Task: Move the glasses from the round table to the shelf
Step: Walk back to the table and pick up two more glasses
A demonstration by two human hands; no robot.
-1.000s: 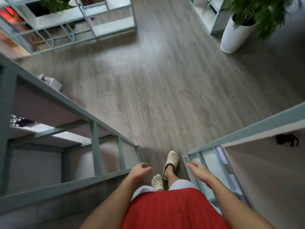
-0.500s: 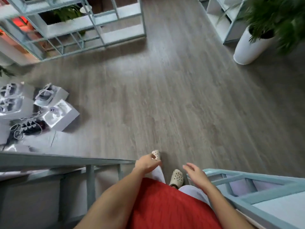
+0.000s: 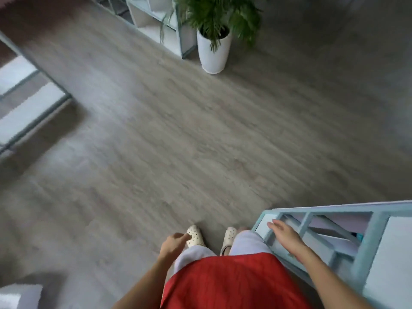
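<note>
No glasses and no round table are in view. My left hand (image 3: 172, 241) hangs empty beside my left leg, fingers loosely curled with the forefinger out. My right hand (image 3: 284, 234) is empty too, fingers spread flat, in front of the corner of a pale blue open shelf (image 3: 376, 228) at the lower right. I stand on the grey wood floor (image 3: 178, 141) in white clogs. The picture is blurred by motion.
A palm in a tall white pot (image 3: 213, 52) stands at the top centre, next to another blue-framed shelf unit (image 3: 156, 21). A third shelf unit (image 3: 26, 103) lies at the left edge. A white box corner (image 3: 17, 295) shows at the bottom left.
The view has swung right: the white boxes and the left shelf rail have gone from sight, and the potted palm has moved toward the top centre. Both hands stay empty.
</note>
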